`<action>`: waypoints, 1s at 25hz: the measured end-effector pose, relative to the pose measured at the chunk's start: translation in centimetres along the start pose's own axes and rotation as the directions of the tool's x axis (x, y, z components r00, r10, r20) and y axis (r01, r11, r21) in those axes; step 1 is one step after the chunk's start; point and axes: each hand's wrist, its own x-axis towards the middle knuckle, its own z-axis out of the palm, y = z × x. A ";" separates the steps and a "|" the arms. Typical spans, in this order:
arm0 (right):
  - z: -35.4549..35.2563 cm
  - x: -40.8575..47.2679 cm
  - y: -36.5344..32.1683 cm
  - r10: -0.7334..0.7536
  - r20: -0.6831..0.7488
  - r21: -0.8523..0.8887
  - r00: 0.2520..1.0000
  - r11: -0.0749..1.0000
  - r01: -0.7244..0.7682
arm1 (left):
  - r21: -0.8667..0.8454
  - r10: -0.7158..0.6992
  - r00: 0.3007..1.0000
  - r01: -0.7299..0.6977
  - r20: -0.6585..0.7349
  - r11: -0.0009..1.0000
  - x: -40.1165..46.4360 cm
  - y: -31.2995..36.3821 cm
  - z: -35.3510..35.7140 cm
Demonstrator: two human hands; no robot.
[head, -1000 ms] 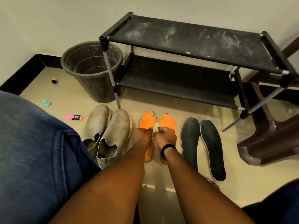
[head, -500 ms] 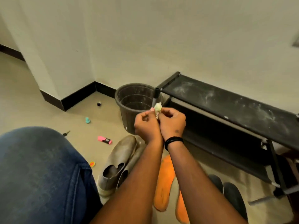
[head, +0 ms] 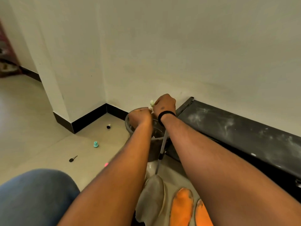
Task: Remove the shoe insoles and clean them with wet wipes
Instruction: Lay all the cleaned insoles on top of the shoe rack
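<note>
Beige floor, cream wall corner, black skirting. We hold crumpled wet wipe (head: 152, 104) pinched between both hands: left hand (head: 140, 117) lower, right hand (head: 164, 103) higher and nearer the wipe's top. Wipe directly above bucket (head: 154, 149) mouth, standing roughly upright. Orange insoles (head: 181, 207) at floor's near edge, below our forearms, long axis toward the wall, beside grey shoe (head: 153, 199). Since a second ago: hands rose off insoles to over bucket.

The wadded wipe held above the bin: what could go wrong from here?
1. Both the left hand and the right hand pinch the wipe near the bin's rim, so it may drop on the floor instead.
2. The orange insoles lie under the forearms; a lowered arm might dirty them again.
</note>
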 end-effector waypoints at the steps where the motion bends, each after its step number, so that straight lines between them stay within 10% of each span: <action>1: 0.3 0.8 0.2 0.015 0.039 -0.025 0.999 1.000 -0.014 | -0.017 -0.054 0.998 0.054 -0.012 0.998 0.6 -0.1 0.1; 9: -1.8 1.8 1.0 -0.051 0.144 -0.126 0.988 0.990 0.070 | 0.081 0.015 1.000 -0.015 0.002 0.997 -0.6 -2.6 -0.6; 17: -5.5 -6.3 1.2 -0.127 0.049 0.260 0.991 0.959 0.110 | 0.043 0.102 0.988 -0.107 0.115 0.993 -5.7 -3.9 -2.4; 25: -6.2 -16.9 11.4 0.195 0.057 0.506 0.979 0.840 -0.196 | 0.298 0.016 0.928 -0.136 0.371 0.945 -12.3 -15.2 -6.0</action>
